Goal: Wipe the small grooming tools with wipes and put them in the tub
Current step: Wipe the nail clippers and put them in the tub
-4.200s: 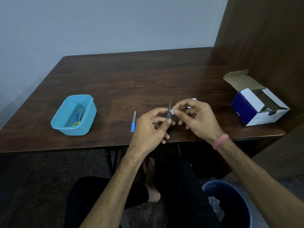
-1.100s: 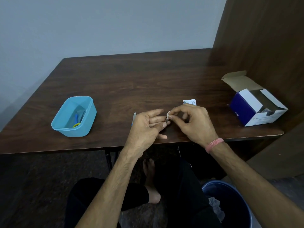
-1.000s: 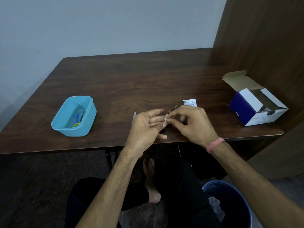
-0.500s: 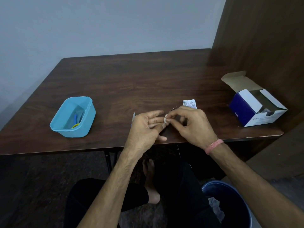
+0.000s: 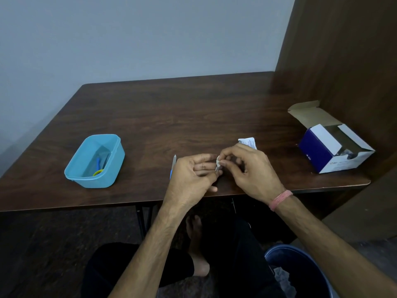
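Both hands are brought together, fingertips nearly meeting.

The left hand [image 5: 191, 179] is held with its back to the camera, forearm reaching up from the lower left; its fingers are extended to the right and a small metal tool [image 5: 218, 168] is pinched at their tips. The right hand [image 5: 247, 171] is angled in from the lower right, its thumb and forefinger curled and pinched on a small white wipe [image 5: 218, 160] against the tool. A pink band [image 5: 280, 199] is worn on the right wrist.
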